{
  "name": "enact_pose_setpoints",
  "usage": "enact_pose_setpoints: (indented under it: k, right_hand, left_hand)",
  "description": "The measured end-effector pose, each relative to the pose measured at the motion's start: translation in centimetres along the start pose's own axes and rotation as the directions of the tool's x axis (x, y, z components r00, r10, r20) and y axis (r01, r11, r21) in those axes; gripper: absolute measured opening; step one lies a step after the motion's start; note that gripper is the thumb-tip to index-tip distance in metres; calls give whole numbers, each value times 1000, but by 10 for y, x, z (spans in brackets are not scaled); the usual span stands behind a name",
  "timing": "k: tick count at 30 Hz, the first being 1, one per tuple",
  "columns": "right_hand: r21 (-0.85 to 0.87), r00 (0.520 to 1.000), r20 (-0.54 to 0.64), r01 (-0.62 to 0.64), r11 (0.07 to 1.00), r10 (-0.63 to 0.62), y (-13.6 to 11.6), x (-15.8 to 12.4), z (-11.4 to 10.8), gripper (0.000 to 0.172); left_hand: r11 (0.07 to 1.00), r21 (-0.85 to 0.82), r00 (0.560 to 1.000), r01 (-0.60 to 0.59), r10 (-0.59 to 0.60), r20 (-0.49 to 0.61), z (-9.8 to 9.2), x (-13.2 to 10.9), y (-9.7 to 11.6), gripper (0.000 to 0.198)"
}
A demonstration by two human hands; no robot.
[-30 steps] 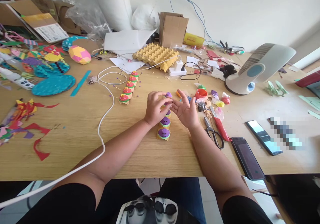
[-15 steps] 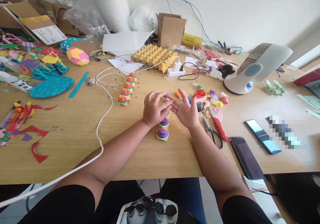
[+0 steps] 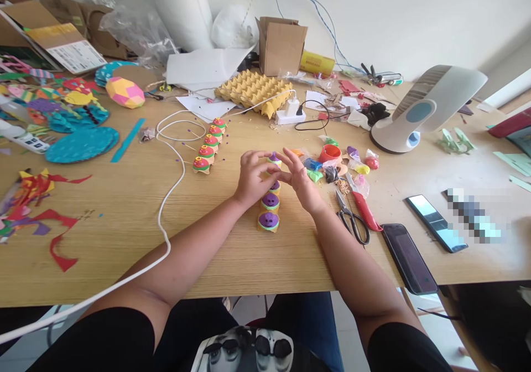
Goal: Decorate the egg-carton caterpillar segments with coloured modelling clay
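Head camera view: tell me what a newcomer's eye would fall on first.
Probably the row of rounded, purple-topped pieces on the wooden table, in front of the person and partly hidden by the left hand and right hand. Next, likely, the row of red-topped, green-edged pieces beyond to the left, and the white plastic fan at the right.

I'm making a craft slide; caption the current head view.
Left hand and right hand close together over a row of purple-topped cups, scissors lying nearby.
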State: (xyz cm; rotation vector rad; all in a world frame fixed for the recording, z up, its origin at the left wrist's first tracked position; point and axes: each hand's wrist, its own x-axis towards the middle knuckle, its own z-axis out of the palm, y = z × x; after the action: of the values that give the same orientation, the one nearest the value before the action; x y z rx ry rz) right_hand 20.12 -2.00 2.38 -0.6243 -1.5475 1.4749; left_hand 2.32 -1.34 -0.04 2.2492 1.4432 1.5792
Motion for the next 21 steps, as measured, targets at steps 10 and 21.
enact_pose_setpoints:
  k: [10, 21]
  right_hand:
    - [-314, 955, -296, -93, 945, -5, -1, 6, -1, 43]
    - [-134, 956, -290, -83, 988, 41, 4, 8, -3, 32]
  left_hand:
    - [1000, -11, 994, -24, 23, -105, -3, 2, 4, 10]
    - [996, -58, 996, -68, 65, -53, -2, 2, 5, 6]
